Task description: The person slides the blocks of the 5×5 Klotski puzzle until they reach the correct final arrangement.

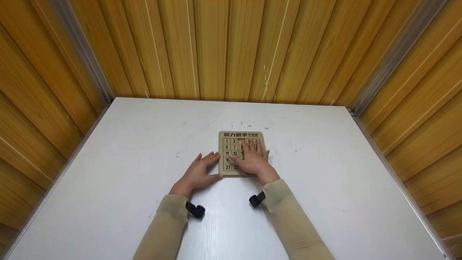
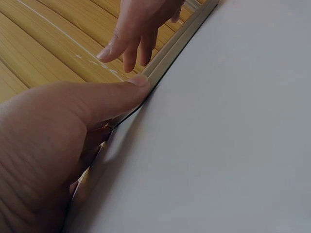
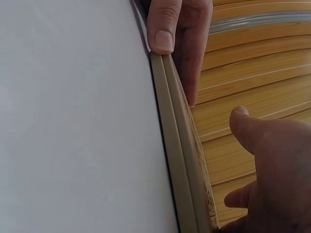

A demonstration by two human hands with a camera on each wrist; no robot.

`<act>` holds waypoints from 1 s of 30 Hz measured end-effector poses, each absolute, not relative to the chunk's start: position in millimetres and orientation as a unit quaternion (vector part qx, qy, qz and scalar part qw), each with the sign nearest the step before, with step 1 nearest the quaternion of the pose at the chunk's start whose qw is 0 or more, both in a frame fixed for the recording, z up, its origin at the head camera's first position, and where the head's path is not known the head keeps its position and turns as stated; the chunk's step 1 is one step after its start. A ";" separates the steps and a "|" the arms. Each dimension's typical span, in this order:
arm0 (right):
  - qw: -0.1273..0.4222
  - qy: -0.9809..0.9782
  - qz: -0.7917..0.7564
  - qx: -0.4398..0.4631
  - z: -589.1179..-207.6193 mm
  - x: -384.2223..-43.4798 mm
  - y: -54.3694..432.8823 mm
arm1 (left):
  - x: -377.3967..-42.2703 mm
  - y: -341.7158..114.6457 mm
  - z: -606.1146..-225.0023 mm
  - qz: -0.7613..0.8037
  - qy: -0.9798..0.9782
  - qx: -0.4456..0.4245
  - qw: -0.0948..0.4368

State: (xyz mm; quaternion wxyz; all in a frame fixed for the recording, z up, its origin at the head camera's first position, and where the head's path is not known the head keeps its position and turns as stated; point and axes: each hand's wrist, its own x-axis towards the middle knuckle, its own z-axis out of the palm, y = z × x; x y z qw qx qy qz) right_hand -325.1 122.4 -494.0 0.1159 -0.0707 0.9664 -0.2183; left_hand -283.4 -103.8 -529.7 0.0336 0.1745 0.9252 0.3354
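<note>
A beige number-sliding puzzle [image 1: 221, 153] with square numbered tiles lies flat on the white table. Its top row shows a gap between the 2 tile [image 1: 234, 141] and the 3. My left hand [image 1: 198, 171] rests against the puzzle's left side, fingers extended, with the thumb at the near-left corner. In the left wrist view that thumb [image 2: 116, 97] presses the board's edge [image 2: 182, 43]. Over the right part of the board, my right hand [image 1: 254, 160] spreads its fingers, the tips near the upper tiles. It covers many tiles; whether the fingertips touch them is hard to tell.
The white table [image 1: 144, 144] carries small dark marks beyond and beside the puzzle. Yellow wood-patterned panels [image 1: 231, 50] enclose the back and sides, with metal posts at the corners. A black wrist camera [image 1: 196, 210] sits on each beige sleeve.
</note>
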 end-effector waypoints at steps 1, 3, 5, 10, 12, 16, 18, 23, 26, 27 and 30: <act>0.115 0.966 -0.218 -0.072 -494.1 -325.0 122.2 | -283.5 -103.9 -529.5 0.335 0.925 0.175 0.032; 0.112 0.967 -0.218 -0.076 -494.1 -324.5 121.7 | -283.8 -104.2 -529.7 0.335 0.925 0.179 0.028; 0.110 0.967 -0.216 -0.079 -494.1 -323.8 121.2 | -283.7 -104.7 -530.0 0.335 0.924 0.182 0.024; 0.108 0.968 -0.210 -0.087 -495.9 -322.8 119.5 | -283.6 -105.0 -531.4 0.334 0.925 0.181 0.026; 0.107 0.968 -0.209 -0.092 -497.0 -323.0 118.8 | -283.5 -104.7 -531.2 0.335 0.925 0.180 0.026; 0.107 0.967 -0.208 -0.104 -499.0 -323.5 117.9 | -283.1 -104.2 -530.7 0.338 0.923 0.181 0.026; 0.109 0.966 -0.209 -0.109 -499.4 -323.9 117.5 | -283.4 -103.8 -530.8 0.338 0.923 0.183 0.025; 0.115 0.963 -0.214 -0.114 -498.3 -323.5 116.6 | -284.9 -103.1 -532.4 0.332 0.925 0.185 0.024; 0.114 0.963 -0.217 -0.114 -497.2 -323.5 116.0 | -285.8 -103.5 -532.7 0.329 0.926 0.181 0.028; 0.113 0.962 -0.219 -0.114 -496.8 -323.5 116.1 | -285.8 -103.9 -533.0 0.330 0.926 0.181 0.028; 0.111 0.963 -0.221 -0.110 -495.4 -324.0 118.5 | -284.7 -105.1 -534.1 0.330 0.926 0.183 0.028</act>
